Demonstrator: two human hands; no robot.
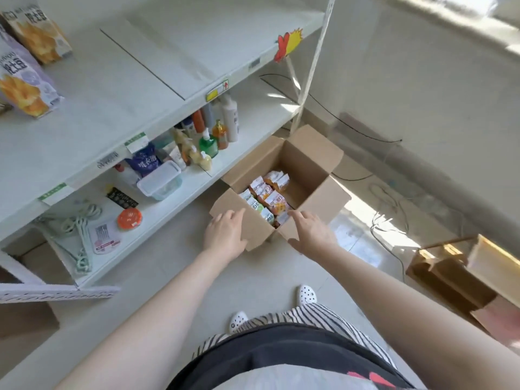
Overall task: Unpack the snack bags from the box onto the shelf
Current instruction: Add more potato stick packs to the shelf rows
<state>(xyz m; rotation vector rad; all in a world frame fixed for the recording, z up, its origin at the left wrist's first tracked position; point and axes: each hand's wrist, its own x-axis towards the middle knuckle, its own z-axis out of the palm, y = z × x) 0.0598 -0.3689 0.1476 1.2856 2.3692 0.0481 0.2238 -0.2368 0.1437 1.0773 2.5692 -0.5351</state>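
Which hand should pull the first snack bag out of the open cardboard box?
Right, probably. The right hand has open fingers reaching over the brown cardboard box rim, by the colourful snack bags. The left hand rests flat on the near flap.

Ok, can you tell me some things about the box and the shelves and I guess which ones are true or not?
1. The cardboard box sits on the floor with its flaps open. True.
2. The box is empty. False: snack bags are packed inside it.
3. The left hand rests on a box flap. True.
4. The right hand is holding a bottle. False: it holds nothing, its fingers reaching toward the bags.
5. Two snack bags stand on the top shelf. True.
6. The bottles are on the top shelf. False: they stand on the shelf below it.
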